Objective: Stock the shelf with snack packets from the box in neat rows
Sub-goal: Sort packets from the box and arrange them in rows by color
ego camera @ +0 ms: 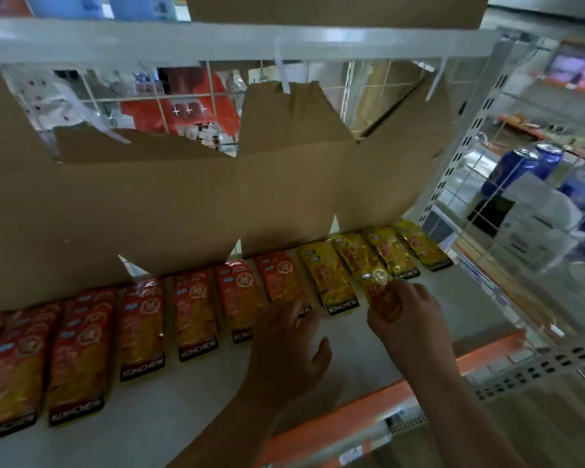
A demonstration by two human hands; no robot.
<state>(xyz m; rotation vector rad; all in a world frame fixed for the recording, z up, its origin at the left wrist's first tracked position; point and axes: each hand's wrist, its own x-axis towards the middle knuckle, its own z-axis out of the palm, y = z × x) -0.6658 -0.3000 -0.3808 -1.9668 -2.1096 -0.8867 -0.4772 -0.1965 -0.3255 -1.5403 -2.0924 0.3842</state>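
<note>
Between the right hand's (399, 309) closed fingers sits 1 yellow packet (374, 282), pinched at its lower edge, above the shelf (453, 298). Left of that grip, the left hand (291, 336) rests open on an orange packet (281, 282). Packets appear light, soft, slippery; grip edges.

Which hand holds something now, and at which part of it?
The right hand pinches a yellow packet at its near, lower end. The left hand rests on an orange packet, gripping nothing.
</note>
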